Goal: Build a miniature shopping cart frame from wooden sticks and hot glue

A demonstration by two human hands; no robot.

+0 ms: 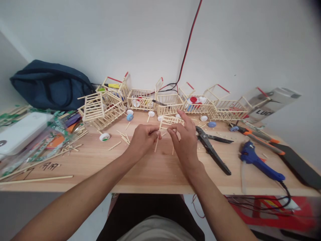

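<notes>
Between my hands, above the middle of the table, is a small frame of thin wooden sticks (pixel 156 144), its two long sticks pointing down toward me. My left hand (pixel 144 140) pinches the left stick between thumb and fingers. On the other side, my right hand (pixel 187 142) has its thumb and a finger closed at the frame's right part, with another finger raised. Just behind the fingers lies a ladder-like stick piece (pixel 172 119), partly covered by my right hand. Loose short sticks (pixel 124 138) are scattered left of my left hand.
Several stick-built carts (pixel 170 103) with red-tipped handles line the wall. Black-handled pliers (pixel 213 152) and a blue glue gun (pixel 260 164) lie right, near orange-handled tools (pixel 265 142). A navy bag (pixel 50 85), a white box (pixel 25 130) and plastic wrappers (pixel 59 140) occupy the left.
</notes>
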